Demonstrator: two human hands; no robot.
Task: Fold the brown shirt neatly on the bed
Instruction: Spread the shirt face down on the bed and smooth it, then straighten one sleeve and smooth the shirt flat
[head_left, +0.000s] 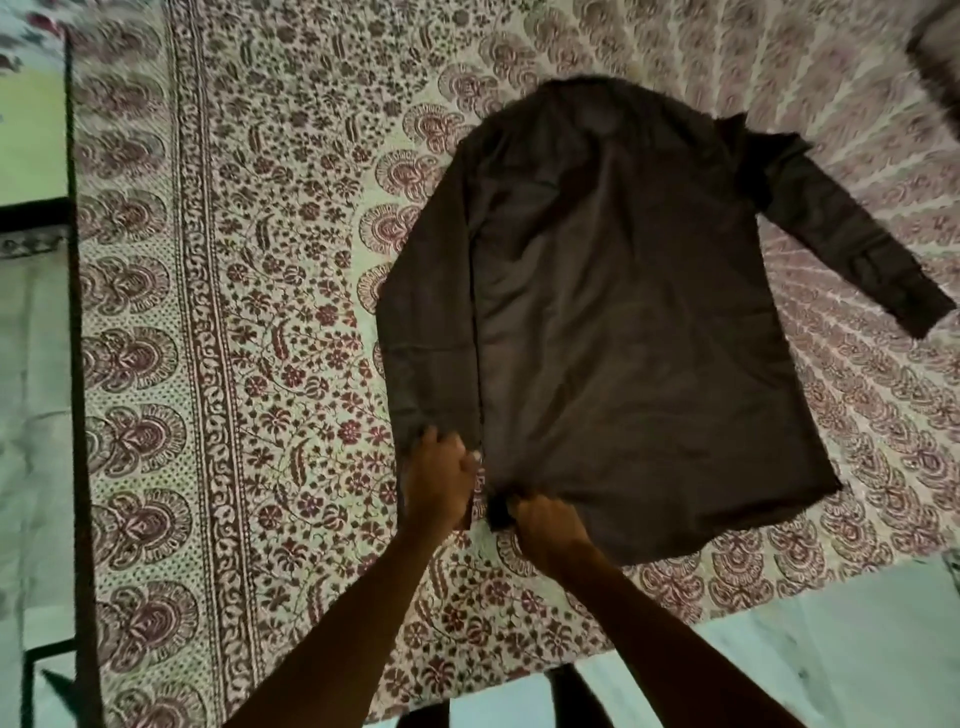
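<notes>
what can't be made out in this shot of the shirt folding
- head view: underside of the brown shirt, pressed against the bed.
- head view: fingertips of the left hand and right hand, curled into the hem under cloth.
- head view: dark object at top right, blurred and cut by the frame edge.

plain brown shirt (613, 322), maroon floral-print bedsheet (260, 312)
</notes>
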